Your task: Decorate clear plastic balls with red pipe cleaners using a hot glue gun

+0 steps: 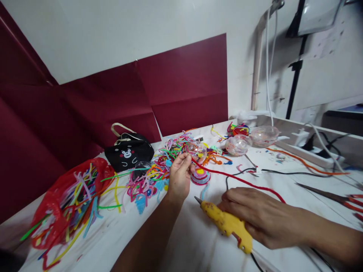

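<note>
My left hand [180, 175] pinches one end of a red pipe cleaner [227, 174] between thumb and fingertips. The pipe cleaner stretches right and passes behind my right wrist. My right hand [255, 213] is closed round the side of a yellow glue gun [227, 223], its nozzle pointing up and left; some of the fingers are hidden behind the gun. Just right of my left hand is a round coiled piece [200, 176] in pink, blue and yellow. A light blue strand [204, 192] shows between it and the glue gun's nozzle.
A red plastic bag [53, 200] of pipe cleaners sits at left, beside a black drawstring bag [127, 151]. Colourful pipe cleaner pieces [150, 177] are heaped mid-table. Clear plastic domes [238, 145] stand behind. At right are scissors [326, 193], a power strip [314, 153] and black cables [295, 173].
</note>
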